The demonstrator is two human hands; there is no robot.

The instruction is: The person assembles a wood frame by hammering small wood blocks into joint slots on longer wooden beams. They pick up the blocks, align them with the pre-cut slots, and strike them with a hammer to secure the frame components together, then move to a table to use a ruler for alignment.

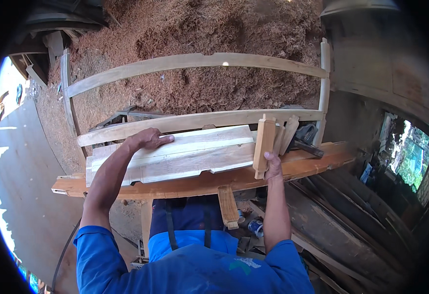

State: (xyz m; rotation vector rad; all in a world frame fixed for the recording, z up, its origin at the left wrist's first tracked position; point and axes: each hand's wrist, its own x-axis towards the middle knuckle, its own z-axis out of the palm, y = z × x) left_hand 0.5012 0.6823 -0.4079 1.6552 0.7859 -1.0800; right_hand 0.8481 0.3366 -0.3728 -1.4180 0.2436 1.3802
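Note:
My left hand (150, 139) is closed over the far edge of a pale wooden panel (190, 154), its thumb lying along the top face. The panel has a lighter streak along its length and small notches in its near edge. My right hand (273, 167) grips a short wooden slat (265, 146) with stepped ends, tilted nearly upright at the panel's right end. More short slats (288, 133) lean just behind it. Beneath the panel runs a long reddish-brown plank (190, 187). Another short slat (227, 207) juts from the plank's near side toward my body.
Beyond the panel stands a wooden frame with a curved upper rail (195, 61), a lower rail (200, 121) and two posts. Wood shavings (209, 29) cover the ground behind. Long boards (337, 230) lie at the right, and a large grey sheet (38, 196) is on the left.

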